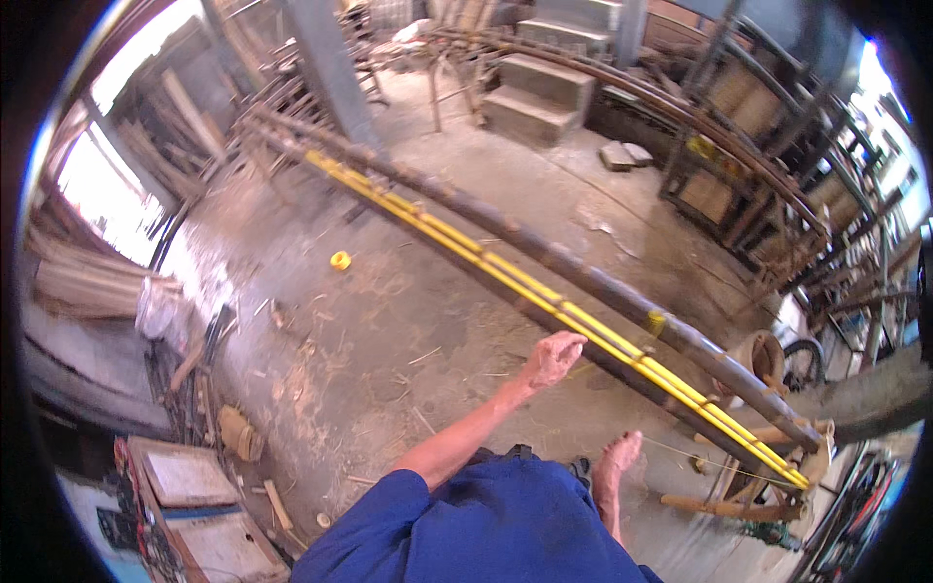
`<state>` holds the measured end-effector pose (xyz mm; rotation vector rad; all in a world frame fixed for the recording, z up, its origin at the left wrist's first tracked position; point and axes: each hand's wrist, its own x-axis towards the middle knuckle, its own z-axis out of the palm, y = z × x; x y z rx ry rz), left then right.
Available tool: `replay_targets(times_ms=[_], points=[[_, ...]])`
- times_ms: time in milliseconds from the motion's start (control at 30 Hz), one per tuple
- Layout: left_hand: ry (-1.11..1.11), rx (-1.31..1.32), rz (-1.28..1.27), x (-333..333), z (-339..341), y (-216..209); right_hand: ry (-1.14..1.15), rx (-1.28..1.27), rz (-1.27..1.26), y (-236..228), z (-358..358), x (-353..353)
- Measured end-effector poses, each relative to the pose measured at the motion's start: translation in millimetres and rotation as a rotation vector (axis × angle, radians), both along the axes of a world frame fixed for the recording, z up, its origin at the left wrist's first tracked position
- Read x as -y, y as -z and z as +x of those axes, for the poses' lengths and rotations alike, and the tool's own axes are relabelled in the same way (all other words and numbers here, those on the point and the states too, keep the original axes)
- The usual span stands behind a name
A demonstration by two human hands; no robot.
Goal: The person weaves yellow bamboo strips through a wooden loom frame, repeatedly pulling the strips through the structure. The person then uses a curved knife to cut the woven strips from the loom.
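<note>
No packages, labels, signs, screens visible

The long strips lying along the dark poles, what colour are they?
Bright yellow; the strips show best in the head view, just beyond the left hand.

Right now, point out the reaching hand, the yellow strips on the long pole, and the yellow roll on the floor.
left hand (554, 356): head view, back of the hand.
yellow strips (544, 291): head view, mid-length beside the dark pole.
yellow roll (340, 260): head view, its rim.

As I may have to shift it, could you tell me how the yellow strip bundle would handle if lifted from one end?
The yellow strip bundle is long and thin, so it would probably sag and whip. It looks light. Resting along the dark poles, it might slide off sideways.
</note>
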<state>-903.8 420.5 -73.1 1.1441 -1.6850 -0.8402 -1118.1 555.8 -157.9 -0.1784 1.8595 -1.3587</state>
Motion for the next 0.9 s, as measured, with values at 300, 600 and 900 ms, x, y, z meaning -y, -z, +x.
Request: replay_targets(times_ms=[300,600,900], points=[[0.345,-0.696,0.765,-78,170,72,-0.637,0.562,-0.178,-151,358,69],[0.149,-0.812,0.570,-16,341,15,-1.311,0.737,0.123,-155,516,134],[-0.449,-0.163,0.112,129,642,55,-1.746,0.382,-0.297,-143,640,280]])
